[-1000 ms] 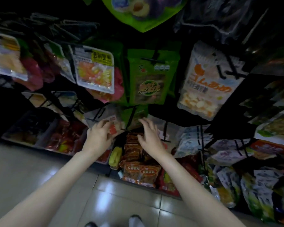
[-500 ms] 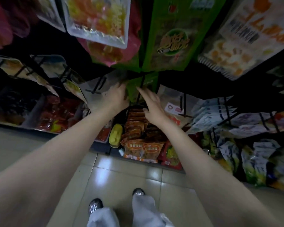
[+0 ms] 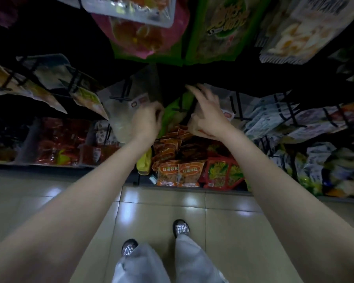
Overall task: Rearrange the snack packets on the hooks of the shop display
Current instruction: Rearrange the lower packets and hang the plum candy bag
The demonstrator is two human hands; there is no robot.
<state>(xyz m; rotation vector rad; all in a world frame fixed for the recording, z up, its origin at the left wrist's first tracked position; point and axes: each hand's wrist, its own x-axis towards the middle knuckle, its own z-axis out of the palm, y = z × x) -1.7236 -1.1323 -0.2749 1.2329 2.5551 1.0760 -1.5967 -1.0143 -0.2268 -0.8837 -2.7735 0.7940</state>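
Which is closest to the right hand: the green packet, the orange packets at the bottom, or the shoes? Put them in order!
From the right hand, in the head view:
1. Green packet: just left of it, between both hands, by the fingers.
2. Orange packets: lower down, at the bottom of the display.
3. Shoes: on the floor tiles, farthest.

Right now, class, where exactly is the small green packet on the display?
In the head view, the small green packet hangs at centre, on a hook between the left hand and right hand, above the orange packets on the bottom shelf.
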